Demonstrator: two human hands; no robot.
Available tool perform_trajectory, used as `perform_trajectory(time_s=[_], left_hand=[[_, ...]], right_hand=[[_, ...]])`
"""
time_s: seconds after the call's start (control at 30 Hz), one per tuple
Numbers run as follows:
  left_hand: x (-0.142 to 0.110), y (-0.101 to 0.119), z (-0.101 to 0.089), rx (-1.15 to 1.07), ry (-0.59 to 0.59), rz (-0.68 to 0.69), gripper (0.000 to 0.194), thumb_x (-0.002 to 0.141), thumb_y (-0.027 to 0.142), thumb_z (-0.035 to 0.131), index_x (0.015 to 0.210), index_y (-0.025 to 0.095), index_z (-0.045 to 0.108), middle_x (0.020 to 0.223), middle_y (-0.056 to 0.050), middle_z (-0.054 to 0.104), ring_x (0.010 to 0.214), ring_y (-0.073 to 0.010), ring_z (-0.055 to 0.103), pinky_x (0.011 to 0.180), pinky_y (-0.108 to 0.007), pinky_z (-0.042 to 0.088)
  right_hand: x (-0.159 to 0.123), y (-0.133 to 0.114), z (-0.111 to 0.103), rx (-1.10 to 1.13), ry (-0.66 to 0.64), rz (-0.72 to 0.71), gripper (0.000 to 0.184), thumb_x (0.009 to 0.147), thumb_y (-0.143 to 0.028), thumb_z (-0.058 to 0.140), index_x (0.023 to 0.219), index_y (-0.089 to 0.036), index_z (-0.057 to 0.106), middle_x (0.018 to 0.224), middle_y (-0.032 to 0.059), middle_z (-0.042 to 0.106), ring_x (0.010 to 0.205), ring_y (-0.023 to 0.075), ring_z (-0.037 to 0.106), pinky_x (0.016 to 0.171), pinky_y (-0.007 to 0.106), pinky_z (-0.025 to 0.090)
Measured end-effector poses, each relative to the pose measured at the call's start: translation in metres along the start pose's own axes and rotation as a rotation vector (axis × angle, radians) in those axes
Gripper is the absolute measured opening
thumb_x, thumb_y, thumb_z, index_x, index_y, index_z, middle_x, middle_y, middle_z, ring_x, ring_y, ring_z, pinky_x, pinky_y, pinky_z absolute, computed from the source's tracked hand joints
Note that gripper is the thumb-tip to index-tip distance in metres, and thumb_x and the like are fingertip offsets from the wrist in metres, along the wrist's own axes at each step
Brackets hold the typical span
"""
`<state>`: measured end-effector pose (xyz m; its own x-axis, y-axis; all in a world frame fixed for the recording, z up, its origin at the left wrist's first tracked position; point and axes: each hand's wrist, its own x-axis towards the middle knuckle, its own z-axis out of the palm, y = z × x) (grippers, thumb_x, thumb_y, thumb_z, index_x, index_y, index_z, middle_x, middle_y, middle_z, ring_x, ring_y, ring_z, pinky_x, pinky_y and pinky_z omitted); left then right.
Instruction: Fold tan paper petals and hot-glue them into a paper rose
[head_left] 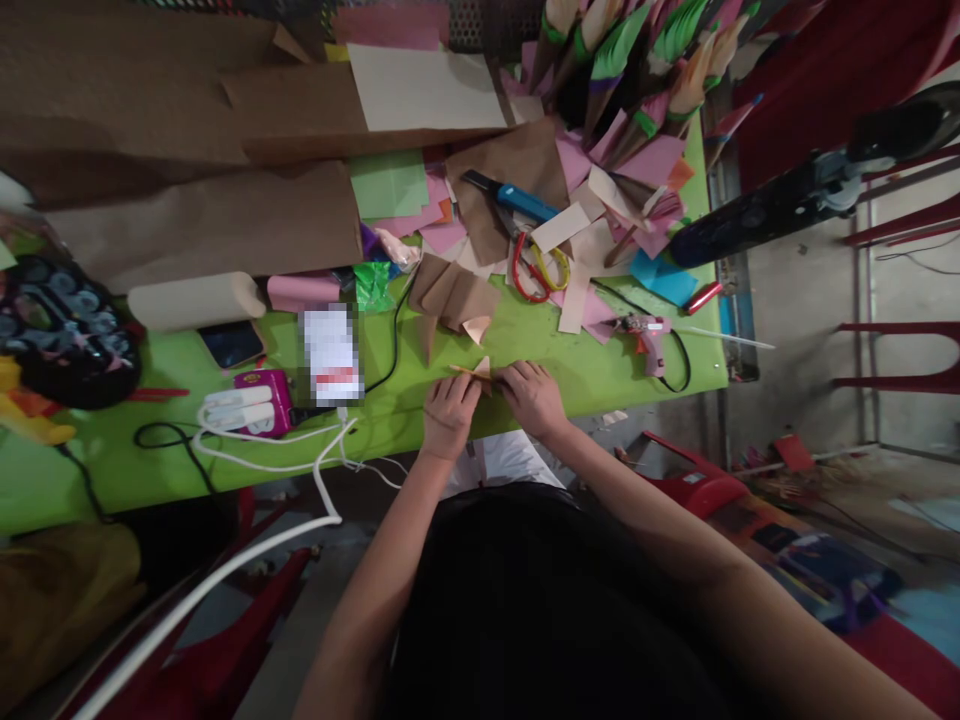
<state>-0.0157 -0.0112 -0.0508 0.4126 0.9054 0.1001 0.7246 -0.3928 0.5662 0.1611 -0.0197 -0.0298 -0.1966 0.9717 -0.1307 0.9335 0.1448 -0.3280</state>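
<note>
At the front edge of the green table, both hands work close together on a small piece of light brown paper (484, 366) with a thin yellowish stick (466, 371) lying across it; it may be a pencil. My left hand (450, 412) has its fingers bent and pressed on the near side of the paper, under the stick's left end. My right hand (534, 396) closes its fingertips around the stick's right end, which they hide. Just beyond lie folded brown paper pieces (454, 298).
Red-and-yellow-handled scissors (529, 268), a blue cutter (525, 202) and paper scraps lie behind. A pink glue gun (651, 342) rests at right. A phone with a blurred screen (331, 350), a magenta power strip (261, 402) and white cables (262, 465) are at left. Paper-wrapped bundles (615, 60) stand at the back.
</note>
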Motion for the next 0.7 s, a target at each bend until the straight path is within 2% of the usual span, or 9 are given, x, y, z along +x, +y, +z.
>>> perform_trajectory(time_s=[0.13,0.23,0.33,0.47,0.7], left_hand=[[-0.004,0.002,0.003,0.043,0.061,-0.01,0.027,0.098,0.019,0.046,0.103,0.024,0.072,0.107,-0.009,0.073,0.1,-0.0236,0.065,0.089,-0.038,0.047],[-0.009,0.004,0.004,0.089,0.084,0.047,0.028,0.098,0.018,0.046,0.111,0.023,0.07,0.116,-0.008,0.072,0.109,-0.0235,0.063,0.093,-0.038,0.045],[-0.011,0.005,0.003,0.145,0.095,0.095,0.026,0.098,0.019,0.047,0.108,0.022,0.071,0.113,-0.007,0.074,0.106,-0.0226,0.064,0.093,-0.037,0.045],[-0.011,0.006,0.001,0.17,0.081,0.08,0.025,0.098,0.021,0.048,0.105,0.023,0.072,0.11,-0.006,0.075,0.102,-0.022,0.064,0.091,-0.037,0.045],[-0.011,0.007,0.002,0.157,0.063,0.044,0.028,0.098,0.019,0.046,0.11,0.024,0.071,0.112,-0.005,0.074,0.104,-0.0217,0.062,0.093,-0.037,0.044]], right_hand=[[0.0,-0.002,0.0,-0.033,-0.007,-0.042,0.018,0.098,-0.023,0.052,0.096,-0.022,0.07,0.089,0.0077,0.067,0.084,0.023,0.054,0.074,0.034,0.035],[0.0,-0.001,-0.001,-0.033,-0.024,-0.054,0.018,0.098,-0.024,0.052,0.098,-0.023,0.07,0.091,0.0075,0.068,0.085,0.0226,0.054,0.074,0.034,0.035],[-0.002,0.002,-0.003,-0.014,-0.031,-0.079,0.019,0.097,-0.024,0.054,0.106,-0.023,0.071,0.096,0.0075,0.069,0.087,0.0226,0.055,0.076,0.034,0.035],[-0.006,0.006,-0.003,0.02,-0.025,-0.177,0.026,0.093,-0.022,0.059,0.118,-0.025,0.068,0.109,0.007,0.07,0.095,0.0232,0.057,0.081,0.035,0.037],[-0.007,0.015,0.005,0.001,0.026,-0.287,0.023,0.096,-0.022,0.054,0.114,-0.022,0.069,0.108,0.0079,0.073,0.092,0.022,0.058,0.081,0.035,0.039]])
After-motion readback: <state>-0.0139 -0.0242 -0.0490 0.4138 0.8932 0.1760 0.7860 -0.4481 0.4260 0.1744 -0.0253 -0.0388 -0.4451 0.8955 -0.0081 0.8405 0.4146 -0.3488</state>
